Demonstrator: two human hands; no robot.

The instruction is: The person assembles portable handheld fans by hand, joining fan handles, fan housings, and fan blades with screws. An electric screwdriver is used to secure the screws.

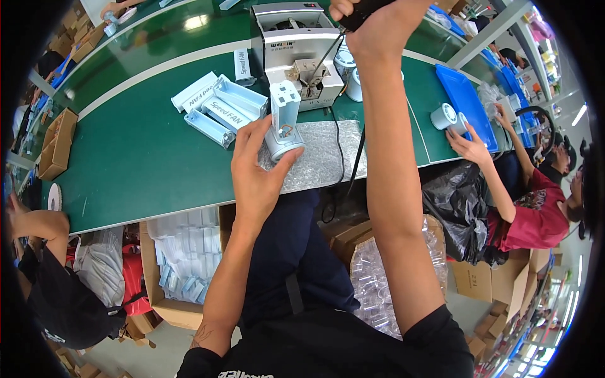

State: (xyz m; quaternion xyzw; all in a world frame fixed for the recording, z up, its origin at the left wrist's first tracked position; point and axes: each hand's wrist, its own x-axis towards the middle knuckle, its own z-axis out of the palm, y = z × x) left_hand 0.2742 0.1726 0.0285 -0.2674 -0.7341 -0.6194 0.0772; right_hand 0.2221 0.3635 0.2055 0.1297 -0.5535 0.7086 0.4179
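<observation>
My left hand [257,167] is closed around the round base of a light blue plastic fan housing [285,116], held upright over a sheet of bubble wrap [324,142]. A small orange wire shows inside its hollow front. My right hand [375,38] is raised high at the top edge, its fingers wrapped around a black tool [365,11] that the frame cuts off, so its kind is unclear. Left of the held housing lie several loose light blue half-shells [234,113] with dark lettering. Behind it stands a silver bench machine [283,57] with a metal mechanism at its front.
White-and-blue round bases [354,85] stand beside the machine, partly behind my right forearm. Black cables hang over the table edge. Below are boxes of blue parts [186,252] and clear plastic cups [384,283]. At right, a co-worker's hand [472,148] touches a round part near a blue tray [463,94].
</observation>
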